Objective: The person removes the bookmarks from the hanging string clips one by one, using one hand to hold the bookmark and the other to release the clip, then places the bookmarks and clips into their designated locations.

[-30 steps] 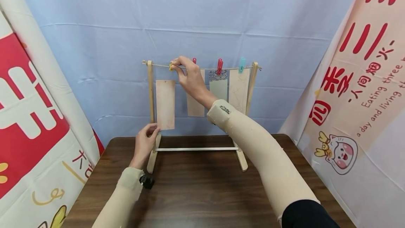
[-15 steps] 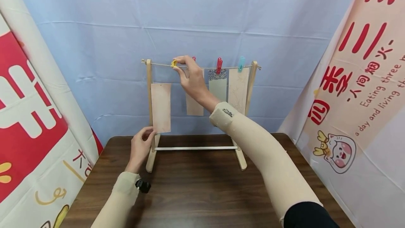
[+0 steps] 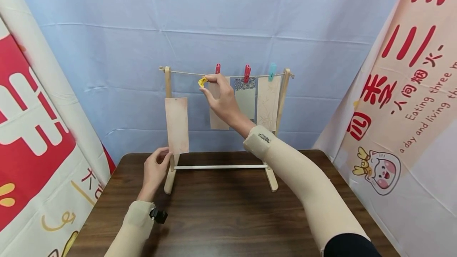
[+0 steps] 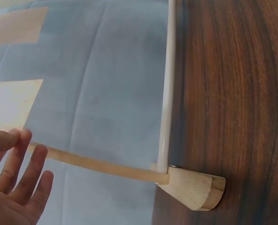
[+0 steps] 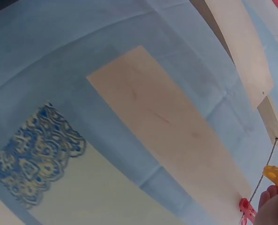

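My left hand point(image 3: 155, 171) pinches the lower left corner of a pale bookmark card point(image 3: 177, 125) between thumb and fingertips. This card stands upright in front of the rack's left post, its small punched hole at the top, below the string. In the left wrist view the card's corner point(image 4: 17, 101) shows at my fingertips. My right hand point(image 3: 224, 99) pinches a yellow clothespin point(image 3: 202, 82) just below the string point(image 3: 189, 73); in the right wrist view the clothespin point(image 5: 275, 174) is at the edge, beside a red clothespin point(image 5: 247, 209).
Three cards hang from the string: a plain one point(image 3: 218, 119), one with a blue patterned band point(image 3: 245, 98) and a pale one point(image 3: 267, 102). Red point(image 3: 247, 73) and teal point(image 3: 272, 71) clothespins hold them. The wooden rack point(image 3: 168, 84) with a white crossbar point(image 3: 221, 167) stands on the dark table point(image 3: 221, 217).
The right hand has taken the yellow clothespin off the string, moving right and down with it. The left hand has moved the card left and lower, away from the string.
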Available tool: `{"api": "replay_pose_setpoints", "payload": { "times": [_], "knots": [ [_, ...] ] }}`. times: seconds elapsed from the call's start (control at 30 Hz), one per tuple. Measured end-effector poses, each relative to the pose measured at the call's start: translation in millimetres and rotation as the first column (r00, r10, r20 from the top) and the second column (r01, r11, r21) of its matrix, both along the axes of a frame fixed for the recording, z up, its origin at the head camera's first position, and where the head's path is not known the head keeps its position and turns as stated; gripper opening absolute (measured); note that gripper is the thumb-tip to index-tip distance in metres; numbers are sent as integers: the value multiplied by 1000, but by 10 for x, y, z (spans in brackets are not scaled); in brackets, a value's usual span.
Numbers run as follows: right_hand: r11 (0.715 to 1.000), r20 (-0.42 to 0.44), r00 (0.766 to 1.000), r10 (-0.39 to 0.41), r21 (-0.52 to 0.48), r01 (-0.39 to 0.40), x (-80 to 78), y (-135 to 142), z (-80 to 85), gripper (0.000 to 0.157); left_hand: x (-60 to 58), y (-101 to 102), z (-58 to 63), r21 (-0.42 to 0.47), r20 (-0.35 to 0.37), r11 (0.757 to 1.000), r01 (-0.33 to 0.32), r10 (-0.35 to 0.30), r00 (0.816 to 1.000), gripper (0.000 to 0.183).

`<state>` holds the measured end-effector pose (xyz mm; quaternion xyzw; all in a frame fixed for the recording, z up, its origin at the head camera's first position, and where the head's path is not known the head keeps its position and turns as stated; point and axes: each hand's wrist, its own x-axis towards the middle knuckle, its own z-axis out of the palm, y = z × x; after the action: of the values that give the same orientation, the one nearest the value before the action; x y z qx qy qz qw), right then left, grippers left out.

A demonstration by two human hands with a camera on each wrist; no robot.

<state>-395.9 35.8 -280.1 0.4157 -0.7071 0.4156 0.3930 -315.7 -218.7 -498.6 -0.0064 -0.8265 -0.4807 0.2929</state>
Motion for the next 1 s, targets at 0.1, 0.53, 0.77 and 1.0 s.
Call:
{"api": "replay_pose_setpoints", "payload": {
  "times": [0.1,0.53,0.77,1.0],
  "knots": [
    [1000,7,1000,11,-14,-11,16,50,-69,35,21,-28,-25,3,9,1000,-2,2,1000,19],
    [999,78,996,-33,-36,36,92,275,-365,37,113,-76,-121,6,-2,1000,-21,21,1000,16],
    [999,82,996,-33,-40,36,138,367,-480,36,143,-84,-160,8,-5,1000,-29,29,1000,16],
    [999,107,994,-18,-46,23,180,462,-570,37,194,-110,-219,20,-12,999,-40,40,999,16]
  ]
}}
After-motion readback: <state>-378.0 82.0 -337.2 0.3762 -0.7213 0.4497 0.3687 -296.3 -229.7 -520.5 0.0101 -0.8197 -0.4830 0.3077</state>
